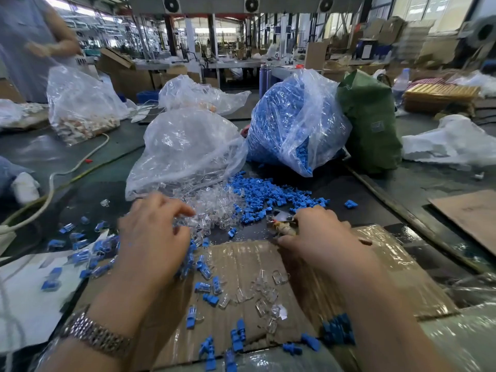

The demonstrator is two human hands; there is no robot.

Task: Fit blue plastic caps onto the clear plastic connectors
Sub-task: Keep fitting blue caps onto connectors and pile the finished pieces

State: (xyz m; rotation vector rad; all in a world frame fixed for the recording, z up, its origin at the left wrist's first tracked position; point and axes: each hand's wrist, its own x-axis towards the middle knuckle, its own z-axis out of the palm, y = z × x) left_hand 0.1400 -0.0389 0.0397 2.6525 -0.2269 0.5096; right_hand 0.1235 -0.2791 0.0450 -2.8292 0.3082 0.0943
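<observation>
Caps (268, 194) lie far right; my left hand (153, 237) hovers loose-fingered over connectors (209, 208), right hand (316, 234) pinching something blurred that may slip.

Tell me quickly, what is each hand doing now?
Left hand: open, fingers over the clear connectors.
Right hand: grips a small tool.

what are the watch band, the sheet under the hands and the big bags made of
Watch band on the left wrist: looks like polished metal, linked and glinting. Sheet under the hands: corrugated cardboard, brown and ribbed, apparently covered with glossy clear tape or film. Big bags: thin clear plastic film, crinkled, shiny and see-through.
</observation>
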